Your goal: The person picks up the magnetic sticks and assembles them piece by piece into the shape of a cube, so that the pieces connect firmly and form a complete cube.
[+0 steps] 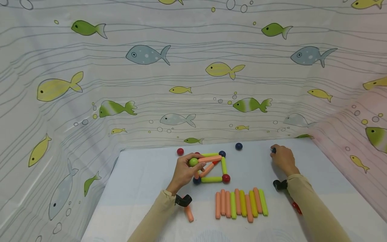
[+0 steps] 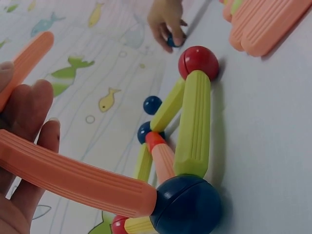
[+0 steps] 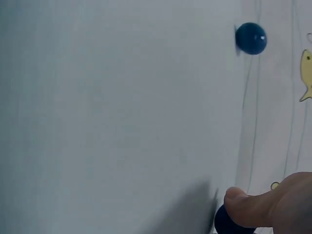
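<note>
- A lone red ball (image 1: 180,151) lies on the tabletop (image 1: 145,181), just left of my build.
- My left hand (image 1: 185,172) curls its fingers round a green ball (image 1: 193,162) joined to an orange stick (image 1: 210,158), raised over the square frame (image 1: 211,179) so the stick slopes above it.
- Spare sticks (image 1: 241,203) lie side by side in a row near me, within reach.
- A loose blue ball (image 1: 239,146) sits behind the frame.
- My right hand (image 1: 282,159) pinches a dark blue ball (image 2: 172,41) against the tabletop, fingertips bent over it.

Left grip (image 1: 184,169) curled and pinching, right grip (image 1: 282,158) curled downward
</note>
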A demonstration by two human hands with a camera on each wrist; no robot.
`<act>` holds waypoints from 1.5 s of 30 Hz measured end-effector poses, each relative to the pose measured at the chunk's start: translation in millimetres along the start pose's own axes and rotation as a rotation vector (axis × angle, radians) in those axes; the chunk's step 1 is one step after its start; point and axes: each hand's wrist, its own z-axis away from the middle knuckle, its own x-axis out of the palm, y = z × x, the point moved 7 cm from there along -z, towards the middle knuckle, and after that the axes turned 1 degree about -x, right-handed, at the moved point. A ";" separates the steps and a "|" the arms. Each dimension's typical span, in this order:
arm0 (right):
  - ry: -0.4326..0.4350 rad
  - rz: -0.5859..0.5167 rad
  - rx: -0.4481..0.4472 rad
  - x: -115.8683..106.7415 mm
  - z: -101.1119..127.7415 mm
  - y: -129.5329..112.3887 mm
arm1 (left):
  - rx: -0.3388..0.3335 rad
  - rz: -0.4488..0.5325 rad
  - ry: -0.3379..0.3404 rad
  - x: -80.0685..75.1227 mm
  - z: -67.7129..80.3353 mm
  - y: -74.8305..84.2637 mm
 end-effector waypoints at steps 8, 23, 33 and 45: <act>0.025 -0.219 -0.072 -9.4 18.2 -42.6 | 0.011 -0.004 -0.006 -0.3 1.7 0.4; -0.006 -0.482 -0.429 -7.2 61.4 -162.0 | -0.016 -0.009 -0.002 0.8 3.2 -3.5; 0.018 -0.582 -0.542 -12.1 73.4 -187.4 | -0.010 -0.013 -0.014 3.3 3.3 -2.1; 0.037 -0.503 -0.690 -27.8 81.5 -210.1 | 0.012 -0.017 -0.007 3.2 1.2 -1.5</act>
